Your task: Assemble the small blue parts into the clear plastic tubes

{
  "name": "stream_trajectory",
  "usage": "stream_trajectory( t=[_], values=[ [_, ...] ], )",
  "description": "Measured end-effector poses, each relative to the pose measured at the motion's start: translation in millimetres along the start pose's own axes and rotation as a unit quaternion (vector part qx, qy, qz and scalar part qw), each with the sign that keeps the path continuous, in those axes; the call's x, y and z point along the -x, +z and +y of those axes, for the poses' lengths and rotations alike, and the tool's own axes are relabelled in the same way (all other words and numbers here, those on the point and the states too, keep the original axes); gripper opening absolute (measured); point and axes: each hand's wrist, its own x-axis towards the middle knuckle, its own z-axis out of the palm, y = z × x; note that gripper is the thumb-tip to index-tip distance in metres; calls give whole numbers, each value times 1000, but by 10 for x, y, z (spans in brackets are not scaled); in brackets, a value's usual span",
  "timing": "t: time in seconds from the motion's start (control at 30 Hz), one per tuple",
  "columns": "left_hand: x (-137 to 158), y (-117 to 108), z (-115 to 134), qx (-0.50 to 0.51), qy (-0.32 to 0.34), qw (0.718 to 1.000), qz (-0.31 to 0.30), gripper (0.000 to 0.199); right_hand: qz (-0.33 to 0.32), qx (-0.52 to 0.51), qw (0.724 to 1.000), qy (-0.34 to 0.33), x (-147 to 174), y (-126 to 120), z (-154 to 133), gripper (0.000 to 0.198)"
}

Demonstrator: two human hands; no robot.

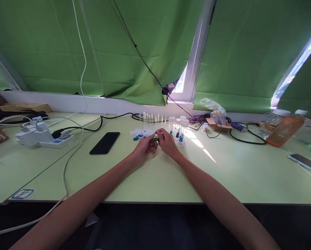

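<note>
A small green part (156,138), perhaps a terminal block, is pinched between both hands above the table; its exact kind is too small to make out. My left hand (144,147) grips it from the left with curled fingers. From the right, the fingertips of my right hand (167,141) close on the same part. Just behind the hands stand clear tubes (152,121) in a row. Capped clear vials (181,130) with green, black and blue pieces inside are beside my right hand. Small blue parts (138,137) and white caps lie left of the hands.
A black phone (104,143) lies to the left, near a white power strip (53,140) with chargers and cables. At the right are an orange bottle (285,128), a clear jar (271,121), another phone (306,164) and a small cardboard box (218,125). Green blinds hang behind.
</note>
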Motion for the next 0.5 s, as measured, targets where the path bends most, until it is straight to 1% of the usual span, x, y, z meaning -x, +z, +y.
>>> stream_trajectory(
  t=[0.1,0.2,0.37,0.5],
  values=[
    [14,8,-3,-6,-1,1000,-7,33,8,-7,1000,19,-12,11,19,32],
    [6,1,-12,-7,8,1000,-8,33,13,-13,1000,23,-21,15,18,34],
    [-22,-25,-16,7,13,1000,16,33,13,-18,1000,9,-17,7,-13,30],
    [-8,-22,5,16,9,999,30,33,0,-24,1000,9,-15,18,-9,27]
  ],
)
